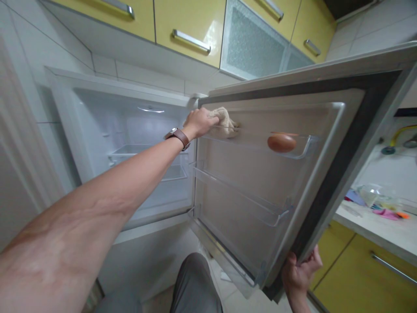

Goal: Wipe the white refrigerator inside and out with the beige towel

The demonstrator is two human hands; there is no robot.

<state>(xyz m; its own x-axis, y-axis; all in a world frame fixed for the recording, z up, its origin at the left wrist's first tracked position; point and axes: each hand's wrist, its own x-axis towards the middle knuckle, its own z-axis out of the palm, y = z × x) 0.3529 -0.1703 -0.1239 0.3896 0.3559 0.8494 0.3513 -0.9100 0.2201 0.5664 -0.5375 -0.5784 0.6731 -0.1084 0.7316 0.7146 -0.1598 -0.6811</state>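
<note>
Head view: your beige cloth (223,117) is bunched at the hinge end of the top door shelf (304,148), partly behind its clear front. Your left hand (199,122) has it pinched between thumb and fingers, the arm stretched across the opening and a brown-strapped watch (180,136) on the wrist. At the other end of that shelf sits a rounded reddish-brown item (282,142), well apart from the cloth.

You have the refrigerator door (241,169) swung open, its inner panel smooth and pale, framed by a dark gasket (350,143). Below the top shelf run a clear middle shelf (241,193) and another low on the door. Your right hand (300,271) is closed around the door's lower outer corner, thumb on the inner side.

Behind your forearm, the white compartment (94,126) has clear shelves and a light strip near its ceiling. Your grey-clad knee (195,282) rises beneath the door, over a pale floor (240,300).

Around you, glossy yellow cabinets (192,17) with metal handles hang overhead, one fronted by frosted glass (254,39). White tiles (22,87) cover the wall to your left. On your right, a light countertop (368,225) bears a clear plastic item (371,194) and, beside it, pink and orange pieces; a yellow hose (402,130) shows above.
</note>
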